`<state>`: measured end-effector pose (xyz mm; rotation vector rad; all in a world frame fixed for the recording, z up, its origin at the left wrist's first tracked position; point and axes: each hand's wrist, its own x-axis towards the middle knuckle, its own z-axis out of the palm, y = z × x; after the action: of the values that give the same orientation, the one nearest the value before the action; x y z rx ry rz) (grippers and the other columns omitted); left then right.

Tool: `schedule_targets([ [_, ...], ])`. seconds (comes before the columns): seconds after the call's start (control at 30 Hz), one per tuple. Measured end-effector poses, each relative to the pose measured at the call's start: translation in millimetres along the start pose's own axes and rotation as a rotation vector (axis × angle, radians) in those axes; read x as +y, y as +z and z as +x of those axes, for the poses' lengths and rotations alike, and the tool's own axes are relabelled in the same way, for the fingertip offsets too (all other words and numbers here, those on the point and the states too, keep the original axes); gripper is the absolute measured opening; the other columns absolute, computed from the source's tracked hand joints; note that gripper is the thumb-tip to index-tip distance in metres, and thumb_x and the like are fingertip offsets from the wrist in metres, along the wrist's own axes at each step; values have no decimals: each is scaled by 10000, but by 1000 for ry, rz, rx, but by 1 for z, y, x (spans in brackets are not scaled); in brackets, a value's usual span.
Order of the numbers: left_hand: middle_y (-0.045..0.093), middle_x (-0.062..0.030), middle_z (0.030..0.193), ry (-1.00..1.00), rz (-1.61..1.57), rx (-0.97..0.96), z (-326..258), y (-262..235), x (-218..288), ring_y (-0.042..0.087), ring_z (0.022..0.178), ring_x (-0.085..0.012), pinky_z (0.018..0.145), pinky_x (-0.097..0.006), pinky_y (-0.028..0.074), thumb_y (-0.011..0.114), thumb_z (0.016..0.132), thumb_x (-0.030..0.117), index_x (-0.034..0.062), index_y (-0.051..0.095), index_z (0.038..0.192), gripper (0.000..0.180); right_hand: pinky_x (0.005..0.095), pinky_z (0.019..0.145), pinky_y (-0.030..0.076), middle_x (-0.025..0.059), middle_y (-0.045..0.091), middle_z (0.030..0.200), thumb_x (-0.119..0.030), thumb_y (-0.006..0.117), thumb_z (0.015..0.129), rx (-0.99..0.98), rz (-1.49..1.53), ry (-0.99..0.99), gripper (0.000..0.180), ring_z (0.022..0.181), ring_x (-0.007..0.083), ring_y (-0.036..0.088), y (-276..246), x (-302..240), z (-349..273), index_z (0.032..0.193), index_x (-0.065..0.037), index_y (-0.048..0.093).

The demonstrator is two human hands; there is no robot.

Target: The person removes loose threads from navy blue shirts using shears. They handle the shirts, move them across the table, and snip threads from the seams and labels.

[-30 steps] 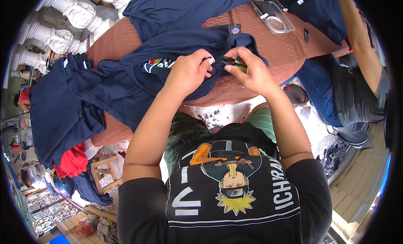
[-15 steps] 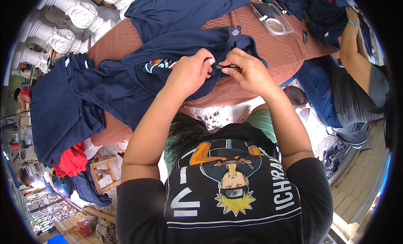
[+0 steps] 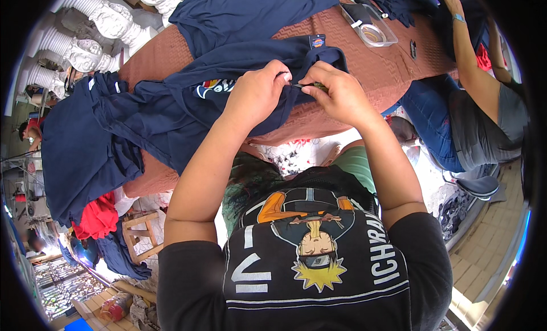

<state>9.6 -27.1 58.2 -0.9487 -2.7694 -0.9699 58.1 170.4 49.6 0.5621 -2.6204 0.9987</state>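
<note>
A navy sweatshirt-like garment (image 3: 165, 111) lies across the table, with a coloured print on its front and a tag near its far edge. My left hand (image 3: 256, 94) is closed, pinching a bit of its navy cloth between thumb and fingers and partly covering the print. Just right of it, my right hand (image 3: 340, 94) is wrapped round small thread snips (image 3: 298, 86); their thin metal tip points at the pinched cloth, and most of the handle is hidden in the palm. The fingertips of both hands are close together but apart.
The table has a rust-brown cloth (image 3: 376, 97). At the back right are a clear plastic box (image 3: 380, 37) with a tape roll and a small dark tool (image 3: 413, 49). More navy garments (image 3: 245, 15) lie beyond. A co-worker (image 3: 481, 114) sits at right; white urns (image 3: 85, 54) stand at left.
My left hand has shifted slightly and covers more of the print; the snips' tip remains beside it. The co-worker's arms have moved farther back over dark cloth, and red cloth shows there now.
</note>
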Motion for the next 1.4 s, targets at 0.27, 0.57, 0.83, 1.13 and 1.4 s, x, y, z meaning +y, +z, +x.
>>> schedule_targets([
  [0.27, 697, -142, 832, -133, -138, -65, 3, -7, 8, 689, 716, -222, 669, -328, 523, 523, 968, 175, 18, 564, 1030, 174, 407, 711, 490, 82, 608, 929, -172, 674, 829, 7, 37, 3, 155, 824, 314, 626, -3, -1, 0, 945, -76, 637],
  [0.57, 703, -126, 851, -125, -145, -58, 4, -5, 8, 686, 705, -207, 666, -326, 524, 517, 968, 166, 20, 556, 1045, 169, 420, 705, 489, 87, 605, 927, -176, 668, 831, -4, 46, -18, 155, 824, 324, 624, 3, -2, 2, 949, -81, 633],
  [0.83, 650, -108, 964, 302, -479, -395, -26, -81, 21, 587, 898, -136, 783, -256, 445, 576, 928, 146, -3, 664, 745, 252, 391, 742, 499, 114, 635, 951, -174, 695, 822, 104, 32, 2, 217, 862, 317, 636, -10, 8, -2, 1007, -79, 637],
  [1.13, 648, -15, 903, -84, -419, -49, -50, -54, 22, 567, 801, -76, 721, -238, 453, 665, 888, 150, 16, 650, 928, 141, 359, 747, 498, 127, 649, 918, -153, 709, 814, 130, 134, 43, 228, 840, 313, 635, -7, 5, -2, 1002, -44, 640],
  [1.4, 663, -89, 1005, 189, 41, -34, -52, 17, 13, 613, 948, -278, 855, -362, 460, 679, 812, 97, 84, 653, 1009, 199, 261, 715, 463, 32, 627, 850, -77, 694, 847, -121, 280, 204, 225, 766, 100, 562, -3, 15, -19, 1066, -38, 658],
])
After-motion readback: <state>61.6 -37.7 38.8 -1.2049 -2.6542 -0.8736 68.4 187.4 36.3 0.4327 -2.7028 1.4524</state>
